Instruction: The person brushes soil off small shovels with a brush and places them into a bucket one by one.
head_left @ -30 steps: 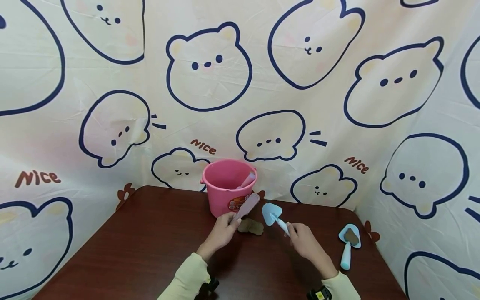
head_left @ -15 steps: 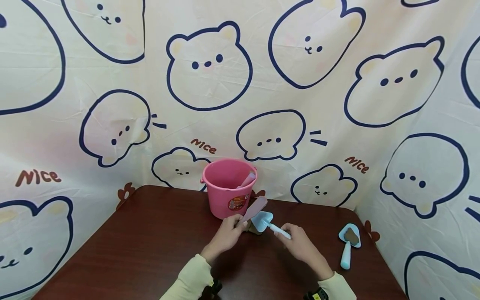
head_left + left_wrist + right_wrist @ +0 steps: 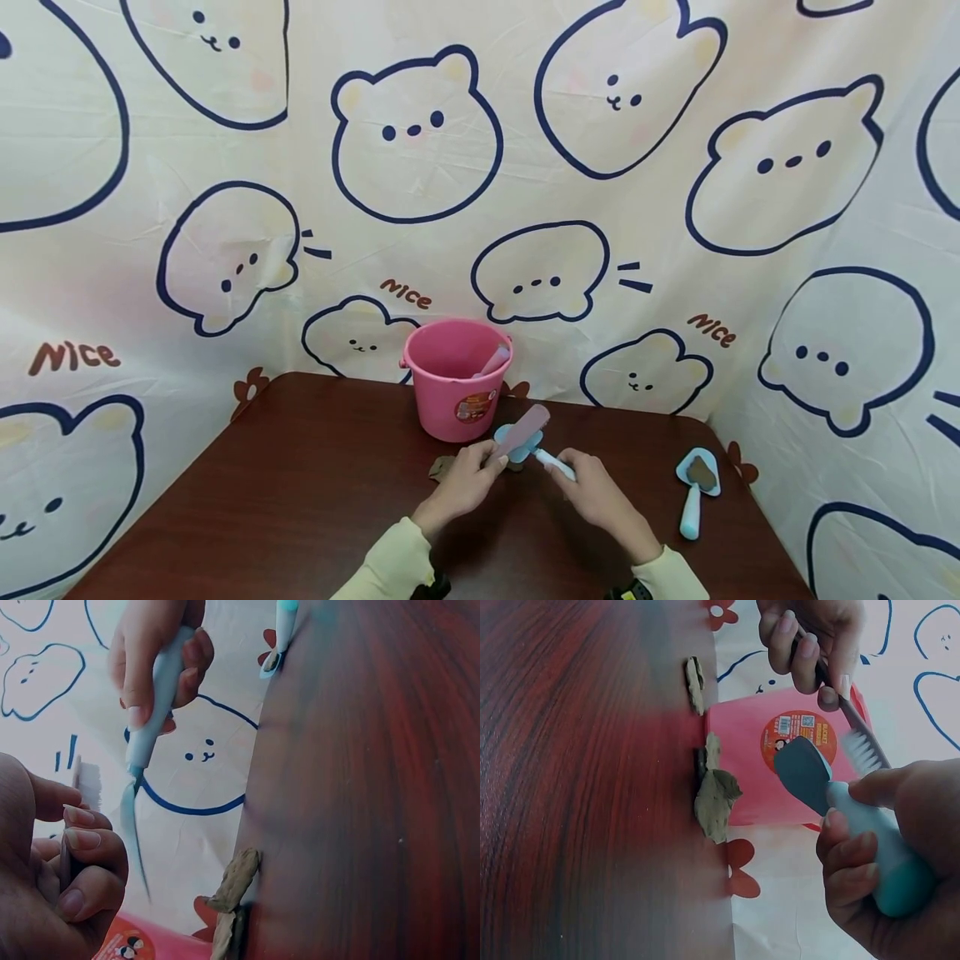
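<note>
My left hand [image 3: 467,477] grips a pale purple brush [image 3: 536,418] by its handle. White bristles [image 3: 862,752] show under its head in the right wrist view. In my right hand [image 3: 594,493] is a light blue toy shovel [image 3: 557,465], its fingers curled round the handle. The brush head overlaps the shovel blade [image 3: 801,771] in the head view. Below them, brown clay-like lumps [image 3: 715,806] lie on the table, partly hidden by my left hand in the head view. Another flat brown piece [image 3: 440,468] lies left of that hand.
A pink bucket [image 3: 456,407] stands at the table's back edge, with a pale purple tool [image 3: 495,361] inside. At the right, a second blue shovel [image 3: 691,512] lies with a brown lump [image 3: 702,473] on its blade. A bear-print cloth [image 3: 525,167] hangs behind the dark wooden table [image 3: 262,500].
My left hand has moved right with the brush, uncovering a brown piece on its left. The right hand has brought the shovel leftward, so its blade now sits under the brush head.
</note>
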`<state>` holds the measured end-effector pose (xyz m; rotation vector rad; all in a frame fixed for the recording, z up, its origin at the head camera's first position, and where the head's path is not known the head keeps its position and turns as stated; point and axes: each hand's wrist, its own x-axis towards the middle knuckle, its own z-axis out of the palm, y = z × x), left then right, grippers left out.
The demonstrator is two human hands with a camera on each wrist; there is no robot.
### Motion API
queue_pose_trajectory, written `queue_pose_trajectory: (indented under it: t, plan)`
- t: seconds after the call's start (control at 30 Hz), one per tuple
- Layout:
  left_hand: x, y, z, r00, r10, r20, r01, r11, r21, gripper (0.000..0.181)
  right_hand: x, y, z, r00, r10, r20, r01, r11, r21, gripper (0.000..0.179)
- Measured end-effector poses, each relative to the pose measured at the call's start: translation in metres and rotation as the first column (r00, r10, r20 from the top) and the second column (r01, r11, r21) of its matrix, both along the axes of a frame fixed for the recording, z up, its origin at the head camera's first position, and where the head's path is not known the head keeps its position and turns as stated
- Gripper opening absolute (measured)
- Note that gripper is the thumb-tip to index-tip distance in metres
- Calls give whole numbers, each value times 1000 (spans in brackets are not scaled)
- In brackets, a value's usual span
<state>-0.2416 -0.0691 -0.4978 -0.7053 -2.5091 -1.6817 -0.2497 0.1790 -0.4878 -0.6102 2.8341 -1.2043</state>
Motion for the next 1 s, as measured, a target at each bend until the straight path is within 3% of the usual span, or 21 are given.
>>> queue_pose_trajectory:
  t: [0.27, 0.67, 1.0]
  plan:
    - [2, 4, -3, 1000, 0, -5, 0, 1000, 0, 17, 2, -2, 3, 998, -35, -60, 34, 999, -13, 20]
    - [-6, -4, -12, 1000, 13, 19, -13, 1000, -9, 17, 0, 4, 6, 999, -39, -30, 40, 999, 10, 20]
    - [-14, -14, -14, 992, 47, 114, -44, 999, -24, 23, 1, 6, 8, 1000, -26, 2, 26, 1000, -1, 23]
